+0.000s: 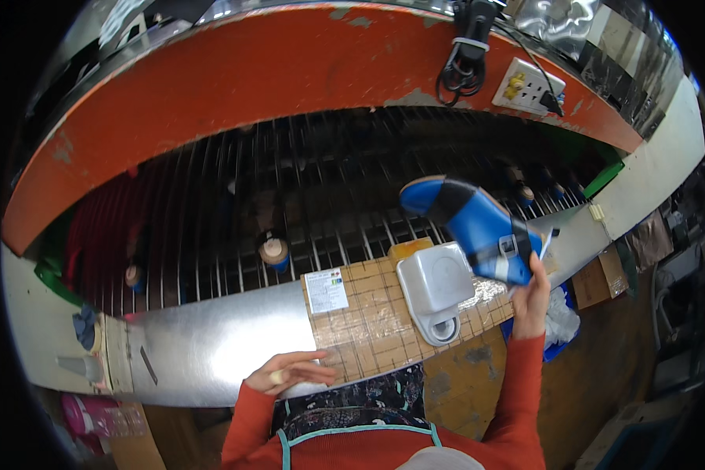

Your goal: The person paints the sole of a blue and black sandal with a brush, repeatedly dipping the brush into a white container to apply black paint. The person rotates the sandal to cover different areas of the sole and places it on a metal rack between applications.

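In my right hand (534, 301) is a blue shoe (478, 223) with black bands and a square buckle on its strap. The fingers grip it near the heel end, and its toe points up and to the left. My left hand (291, 371) hovers at the near edge of the cardboard-covered work surface (360, 317), fingers stretched out; a small pale patch shows near its thumb. Between the hands stands a grey plastic container (437, 278) with a round opening at its near end. Behind it sits a yellowish block (409, 249).
Beyond the ledge runs a rack of metal rods (321, 172) with several shoes, one (274, 251) near the middle. An orange panel (251, 78) spans overhead, carrying a power socket (529, 86) and a coiled cable (460, 78). A blue bin (554, 351) stands below right.
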`<state>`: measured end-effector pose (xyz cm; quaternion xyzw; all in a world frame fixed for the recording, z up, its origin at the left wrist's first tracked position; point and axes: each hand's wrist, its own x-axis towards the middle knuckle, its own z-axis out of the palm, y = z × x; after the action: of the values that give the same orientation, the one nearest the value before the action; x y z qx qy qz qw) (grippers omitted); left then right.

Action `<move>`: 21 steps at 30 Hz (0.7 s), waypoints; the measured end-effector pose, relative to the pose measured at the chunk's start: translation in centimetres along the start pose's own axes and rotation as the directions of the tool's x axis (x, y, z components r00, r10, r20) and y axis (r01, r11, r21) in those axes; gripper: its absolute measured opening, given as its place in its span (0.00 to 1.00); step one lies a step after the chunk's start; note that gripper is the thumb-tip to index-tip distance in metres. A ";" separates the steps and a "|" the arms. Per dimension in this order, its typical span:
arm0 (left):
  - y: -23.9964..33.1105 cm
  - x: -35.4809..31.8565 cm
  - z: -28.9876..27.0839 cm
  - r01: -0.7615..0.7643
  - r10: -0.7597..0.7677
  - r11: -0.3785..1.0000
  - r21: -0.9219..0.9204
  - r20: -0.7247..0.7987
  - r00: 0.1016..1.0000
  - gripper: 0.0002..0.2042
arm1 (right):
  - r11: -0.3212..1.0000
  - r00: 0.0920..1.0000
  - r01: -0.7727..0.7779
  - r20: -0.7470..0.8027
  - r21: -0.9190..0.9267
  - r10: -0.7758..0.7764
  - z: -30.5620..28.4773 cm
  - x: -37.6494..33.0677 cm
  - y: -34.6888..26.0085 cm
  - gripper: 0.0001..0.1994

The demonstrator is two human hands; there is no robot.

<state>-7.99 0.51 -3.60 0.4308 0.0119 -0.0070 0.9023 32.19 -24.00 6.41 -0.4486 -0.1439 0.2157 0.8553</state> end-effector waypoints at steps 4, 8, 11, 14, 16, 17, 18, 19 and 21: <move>-2.4 -5.4 -2.3 -0.159 0.126 0.972 -0.172 -0.185 0.975 0.44 | 0.970 0.975 0.073 -0.188 -0.232 -0.119 -0.4 9.2 1.9 0.24; -3.6 -7.1 -3.0 -0.218 0.143 0.955 -0.200 -0.332 0.932 0.43 | 0.852 0.923 0.047 -0.303 -0.522 -0.237 -0.4 15.8 7.1 0.32; -3.2 -6.7 -3.0 -0.164 0.104 0.977 -0.139 -0.363 0.926 0.42 | 0.574 0.900 0.216 -0.067 -0.790 -0.430 -1.1 18.3 11.2 0.31; -2.4 -6.2 -2.9 -0.115 0.051 0.981 -0.155 -0.366 0.929 0.41 | 0.429 0.913 0.296 0.122 -0.853 -0.389 -2.5 19.2 13.6 0.30; -2.0 -5.9 -2.9 -0.100 0.016 0.974 -0.202 -0.379 0.925 0.41 | 0.427 0.932 0.277 0.132 -0.861 -0.338 -3.1 19.3 14.6 0.30; -1.8 -5.8 -2.9 -0.080 0.001 0.977 -0.200 -0.368 0.930 0.40 | 0.437 0.942 0.278 0.155 -0.856 -0.297 -3.3 19.1 14.9 0.31; -1.7 -5.8 -2.9 -0.077 -0.011 0.974 -0.214 -0.381 0.924 0.40 | 0.469 0.968 0.213 0.120 -0.857 -0.221 -3.5 19.0 15.0 0.31; -1.6 -5.7 -2.9 -0.075 -0.022 0.971 -0.228 -0.394 0.919 0.40 | 0.396 0.970 0.213 0.144 -0.893 -0.197 -3.6 18.8 15.1 0.33; -1.5 -5.7 -2.9 -0.064 -0.036 0.971 -0.231 -0.404 0.914 0.39 | 0.245 0.982 0.172 0.147 -0.954 -0.118 -3.9 18.2 14.9 0.34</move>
<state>-13.73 1.86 -6.42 0.3112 0.1960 0.0901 0.9255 46.14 -10.20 -7.17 -0.8553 -0.3049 0.0139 0.4188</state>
